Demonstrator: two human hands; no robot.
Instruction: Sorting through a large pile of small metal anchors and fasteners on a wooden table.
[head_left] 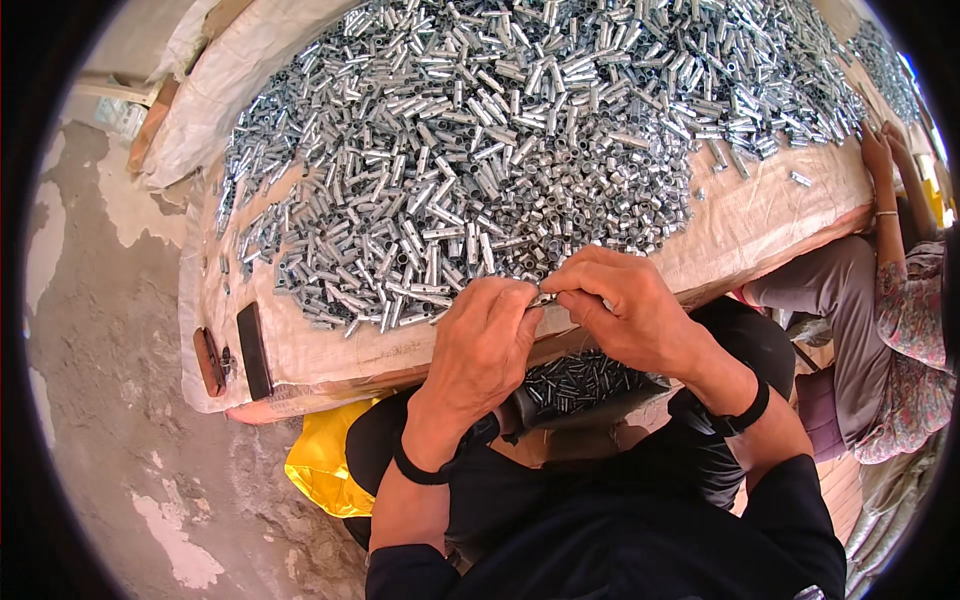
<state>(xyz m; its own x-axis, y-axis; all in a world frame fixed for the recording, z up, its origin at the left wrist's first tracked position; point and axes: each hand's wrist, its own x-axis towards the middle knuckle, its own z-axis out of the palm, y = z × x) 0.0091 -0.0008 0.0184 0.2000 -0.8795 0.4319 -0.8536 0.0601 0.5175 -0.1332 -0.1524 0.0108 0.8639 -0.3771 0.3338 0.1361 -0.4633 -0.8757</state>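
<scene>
My left hand (478,340) and my right hand (632,308) meet at the near edge of the cloth-covered table, fingertips almost touching. Both are closed in a pinch on a small silver metal piece (543,298). The fingers cover most of it, so its exact shape is hidden. Just beyond my fingertips lies a heap of short metal rings (590,195). Around and behind the rings spreads a large pile of slim silver metal tubes (430,190). Below my hands, at my lap, an open dark container holds many small dark metal pieces (575,385).
A black flat bar (254,350) and a brown-handled object (209,362) lie at the table's left corner. A yellow bag (335,460) hangs below the edge. At the right sits another person (900,330), hands by the pile. Rough concrete floor (110,330) is at left.
</scene>
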